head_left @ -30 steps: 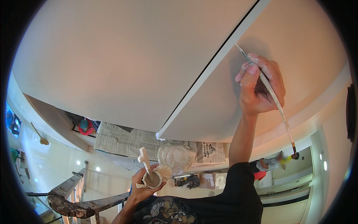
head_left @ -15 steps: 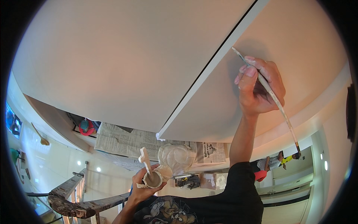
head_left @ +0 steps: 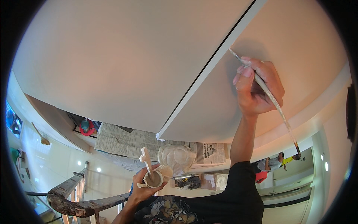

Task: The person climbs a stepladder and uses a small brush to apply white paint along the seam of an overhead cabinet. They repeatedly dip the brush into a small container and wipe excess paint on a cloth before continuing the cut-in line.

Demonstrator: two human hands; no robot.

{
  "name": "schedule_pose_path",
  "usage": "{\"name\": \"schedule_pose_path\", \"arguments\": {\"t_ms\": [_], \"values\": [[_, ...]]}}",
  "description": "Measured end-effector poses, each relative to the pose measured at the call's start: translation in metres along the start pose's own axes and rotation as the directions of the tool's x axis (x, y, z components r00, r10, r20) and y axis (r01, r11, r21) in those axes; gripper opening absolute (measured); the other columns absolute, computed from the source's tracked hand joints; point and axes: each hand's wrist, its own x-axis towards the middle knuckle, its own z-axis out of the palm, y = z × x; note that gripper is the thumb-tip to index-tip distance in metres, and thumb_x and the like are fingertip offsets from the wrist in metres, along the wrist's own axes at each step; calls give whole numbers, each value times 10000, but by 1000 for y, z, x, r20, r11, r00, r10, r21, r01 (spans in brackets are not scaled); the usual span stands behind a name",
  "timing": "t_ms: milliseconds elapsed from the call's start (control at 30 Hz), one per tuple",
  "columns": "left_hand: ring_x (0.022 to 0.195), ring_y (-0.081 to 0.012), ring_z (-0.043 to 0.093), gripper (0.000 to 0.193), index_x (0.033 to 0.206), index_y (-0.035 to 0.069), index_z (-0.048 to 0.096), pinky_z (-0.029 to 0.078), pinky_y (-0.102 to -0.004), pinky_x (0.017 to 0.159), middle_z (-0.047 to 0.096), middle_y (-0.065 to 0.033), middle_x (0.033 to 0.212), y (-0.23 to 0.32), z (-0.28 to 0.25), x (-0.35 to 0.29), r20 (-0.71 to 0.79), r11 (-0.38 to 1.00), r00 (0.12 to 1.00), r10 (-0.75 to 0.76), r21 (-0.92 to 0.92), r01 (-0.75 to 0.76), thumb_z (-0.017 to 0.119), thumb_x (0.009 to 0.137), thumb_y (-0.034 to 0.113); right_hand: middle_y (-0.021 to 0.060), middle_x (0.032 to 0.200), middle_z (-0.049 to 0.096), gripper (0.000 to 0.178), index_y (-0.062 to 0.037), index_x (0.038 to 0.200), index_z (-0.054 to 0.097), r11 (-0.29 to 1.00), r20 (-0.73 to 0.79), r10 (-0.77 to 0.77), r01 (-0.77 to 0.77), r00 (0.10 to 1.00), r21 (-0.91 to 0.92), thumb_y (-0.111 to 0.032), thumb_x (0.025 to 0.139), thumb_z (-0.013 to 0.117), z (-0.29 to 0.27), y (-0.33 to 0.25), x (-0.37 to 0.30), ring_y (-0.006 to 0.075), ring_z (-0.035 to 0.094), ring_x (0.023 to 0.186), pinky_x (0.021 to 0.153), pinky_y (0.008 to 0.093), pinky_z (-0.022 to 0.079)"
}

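Observation:
My right hand (head_left: 265,87), smudged with white paint, pinches a thin long-handled paintbrush (head_left: 274,100). The brush tip meets the edge of a white strip (head_left: 207,76) that runs diagonally beside a dark gap, between two broad pale panels. Lower down, my left hand (head_left: 141,189) is wrapped round a small paint cup (head_left: 153,181) with a ragged, paint-crusted rim. Greyish-white paint shows inside the cup. A paint-coated stick-like tool (head_left: 145,158) stands up out of it; its lower end is hidden.
A paint-stained ladder (head_left: 71,203) stands at lower left. Newspaper sheets (head_left: 119,140) and a crumpled whitish plastic bag (head_left: 175,156) lie below the panels. Boxes (head_left: 209,182) sit beyond my torso. At right, a person in yellow (head_left: 287,160) is partly visible in the distance.
My right hand and the brush have shifted slightly left, and the tip sits a little lower along the strip's edge. My left hand and the cup are nearly unmoved.

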Motion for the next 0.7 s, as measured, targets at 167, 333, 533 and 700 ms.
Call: {"name": "schedule_pose_path", "arguments": {"t_ms": [167,333,533,700], "values": [[1088,-215,688,631,1221,0,605,560,-374,952,692,-154,1236,-1,1,0,-12,1000,1000,8,-7,-8,940,707,146,127,782,731,136,54,927,732,1000,-22,1,-1,1000,1,59,796,699,-1,0,0,144,646,596,526,225,495],[1042,-185,702,642,1252,8,636,566,-342,911,716,-122,1183,-3,4,-1,-57,998,998,41,-42,-44,944,708,152,131,795,734,141,49,931,728,1000,-2,-16,16,1000,14,65,796,694,-1,-1,0,146,651,600,536,229,508],[1063,-188,697,631,1246,-4,634,564,-343,929,713,-133,1193,0,3,-3,-53,999,998,14,-44,-16,940,715,143,136,804,731,145,46,931,729,1000,1,19,-19,1000,17,72,796,686,0,-2,-1,142,655,608,538,229,507],[1051,-179,694,632,1250,-8,634,559,-336,929,714,-124,1179,-1,6,-4,-65,998,998,10,-64,-15,939,717,143,130,796,731,159,46,929,728,1000,2,23,-23,1000,4,76,781,679,-1,-2,0,147,651,609,546,229,511]]}}
